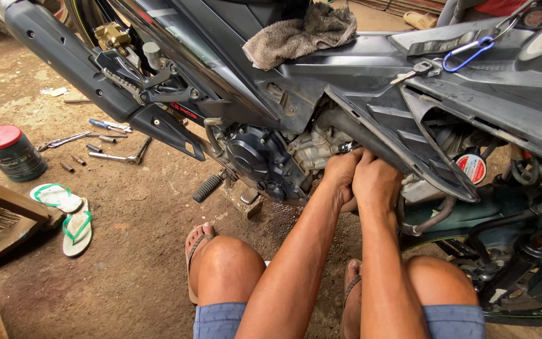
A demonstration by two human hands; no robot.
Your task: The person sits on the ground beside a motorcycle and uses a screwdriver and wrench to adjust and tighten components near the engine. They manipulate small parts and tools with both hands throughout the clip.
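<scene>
A black motorcycle point(346, 75) stands in front of me with its side fairing off, so the dark engine cover point(255, 160) and grey cylinder point(315, 147) show. My left hand point(341, 172) and my right hand point(376, 182) reach side by side into the gap beside the cylinder, under the grey body panel point(434, 125). Their fingertips are tucked out of sight behind the frame tube, and whatever they touch is hidden. A grey rag point(302, 34) lies on the seat area. A key on a blue carabiner point(468, 53) rests on the panel.
Wrenches and sockets point(105, 147) lie on the dirt floor at left, near a red-lidded green tin point(10, 154). A pair of green-strapped sandals point(67, 213) sits beside a wooden frame point(7, 220). The footpeg point(208, 187) and exhaust point(64, 56) jut out at left. My knees are bent below.
</scene>
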